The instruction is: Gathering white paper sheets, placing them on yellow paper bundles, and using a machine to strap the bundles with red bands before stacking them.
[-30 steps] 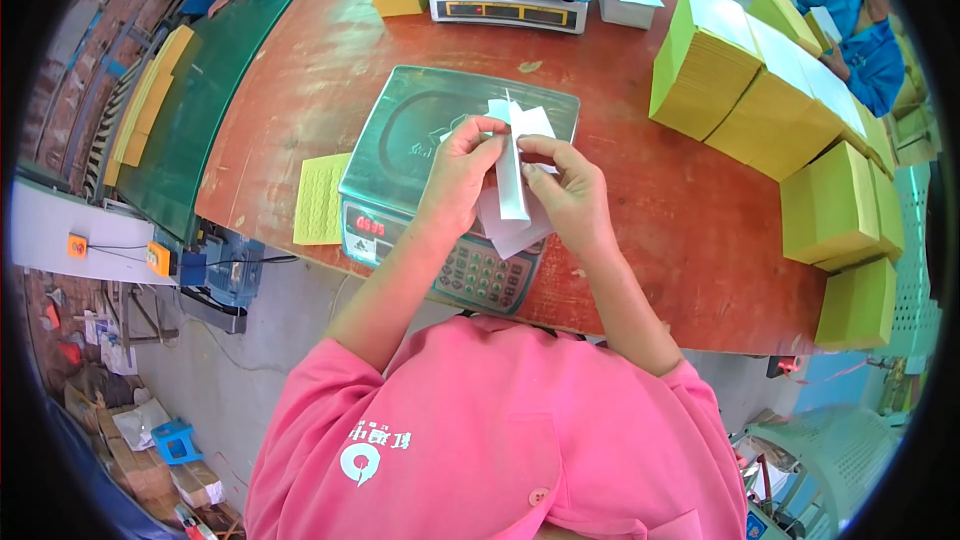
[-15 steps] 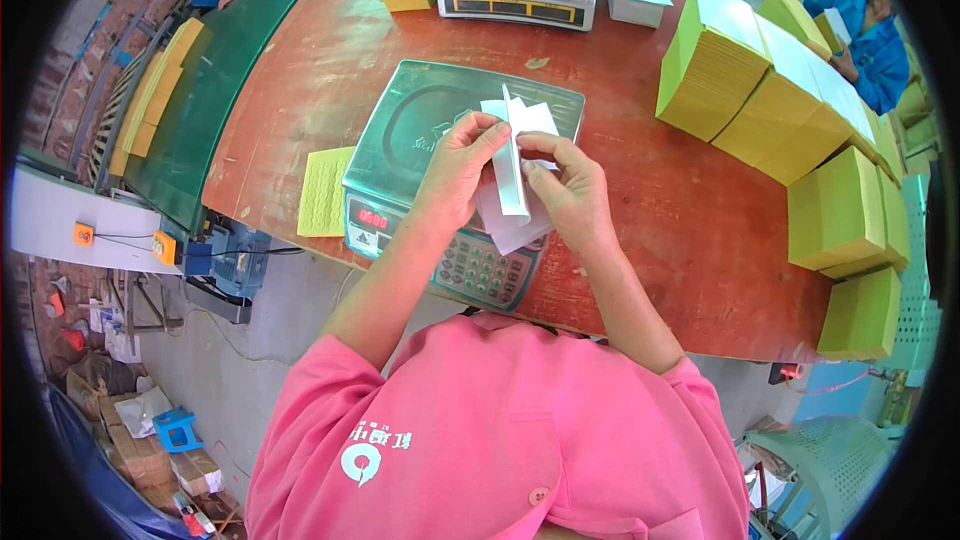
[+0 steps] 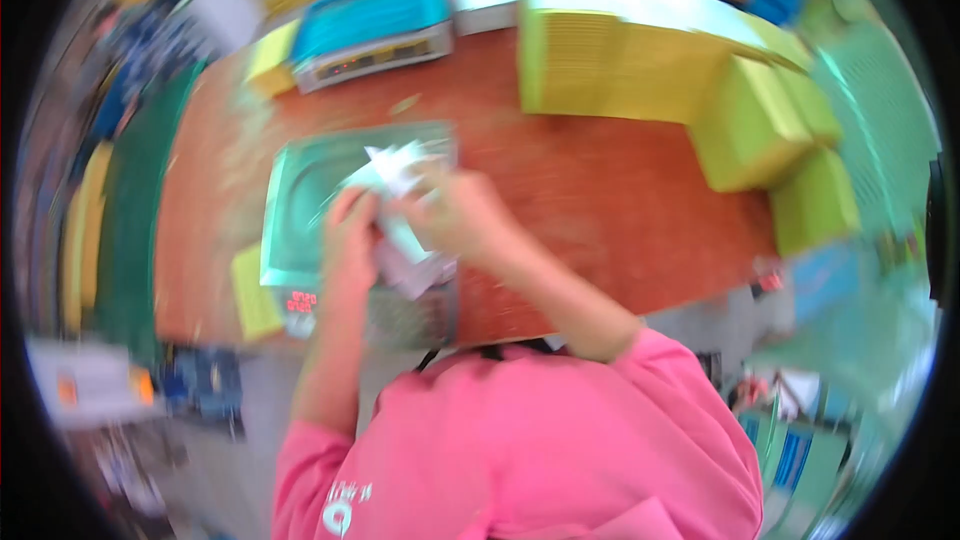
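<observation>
**Shifted left in view since the earlier frame: left hand (image 3: 350, 245), right hand (image 3: 460, 215), white papers (image 3: 405, 238) and table (image 3: 600, 200) alike**

Also sunk a little lower in view, with blur all over, as if from a turn of the head; kept above the right-hand part of the scale (image 3: 300, 190).

Clamped on the white papers with both grips, as far as visible through the blur: left grip at the left side, right grip at the right. Impossible to tell whether touching the scale's plate or held just above.

Likely to fan apart or slip if pinched only by the edges, being thin and set at differing angles. Easily creased by an uneven squeeze. If let go on one side, apt to drop across the scale's front panel. Possible, too, to nudge the scale with a low wrist.

Partly hidden behind the left forearm: that same panel. Just beside, to the left: a yellow-green sheet (image 3: 255, 290). Farther back: a second scale with a blue tray (image 3: 375, 15), next to a small white stack (image 3: 485, 5). Along the far right, blocking sideways reach: tall yellow stacks (image 3: 660, 60).
</observation>
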Motion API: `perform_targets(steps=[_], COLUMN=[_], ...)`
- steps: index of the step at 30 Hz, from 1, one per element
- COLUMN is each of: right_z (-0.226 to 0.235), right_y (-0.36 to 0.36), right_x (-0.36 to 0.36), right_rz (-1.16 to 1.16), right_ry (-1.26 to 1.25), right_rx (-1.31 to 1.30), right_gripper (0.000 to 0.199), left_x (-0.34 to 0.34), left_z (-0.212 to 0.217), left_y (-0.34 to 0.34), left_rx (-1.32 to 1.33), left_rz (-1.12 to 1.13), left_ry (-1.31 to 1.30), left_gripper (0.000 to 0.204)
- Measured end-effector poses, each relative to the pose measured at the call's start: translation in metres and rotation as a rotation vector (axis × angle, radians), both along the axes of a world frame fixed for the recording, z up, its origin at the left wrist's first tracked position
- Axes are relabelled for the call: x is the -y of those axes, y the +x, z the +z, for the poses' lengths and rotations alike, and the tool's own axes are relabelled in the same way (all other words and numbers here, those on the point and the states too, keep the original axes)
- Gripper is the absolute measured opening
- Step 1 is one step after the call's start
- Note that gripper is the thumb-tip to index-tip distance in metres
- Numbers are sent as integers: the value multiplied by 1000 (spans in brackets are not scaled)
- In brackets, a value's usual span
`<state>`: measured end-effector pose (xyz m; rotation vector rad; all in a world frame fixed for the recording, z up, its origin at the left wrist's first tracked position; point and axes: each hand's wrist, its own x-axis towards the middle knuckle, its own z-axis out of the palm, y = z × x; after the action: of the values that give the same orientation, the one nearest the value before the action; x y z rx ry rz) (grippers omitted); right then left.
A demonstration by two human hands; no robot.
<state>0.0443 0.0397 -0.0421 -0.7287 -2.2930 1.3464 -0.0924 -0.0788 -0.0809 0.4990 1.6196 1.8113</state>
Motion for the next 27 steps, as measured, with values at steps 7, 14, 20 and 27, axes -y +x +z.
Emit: perform_targets(steps=[7,14,20,27], right_z=[-19,-40,-89,-129], right_y=[32,230,377,430], right_x=[-5,-75,-128,-143], right_rz=[-209,-853,-1069,-1090], right_ry=[66,28,231,359], right_rx=[-180,-212,209,82], right_gripper=[18,12,26,20], left_x=[2,-49,-157,-336], left_z=[50,133,64,171], left_y=[32,119,173,309], left_rx=[-437,-62,-975,-64], left_rz=[-12,-698,-776,-766], left_ry=[24,387,-46,281], left_gripper=[9,71,33,25])
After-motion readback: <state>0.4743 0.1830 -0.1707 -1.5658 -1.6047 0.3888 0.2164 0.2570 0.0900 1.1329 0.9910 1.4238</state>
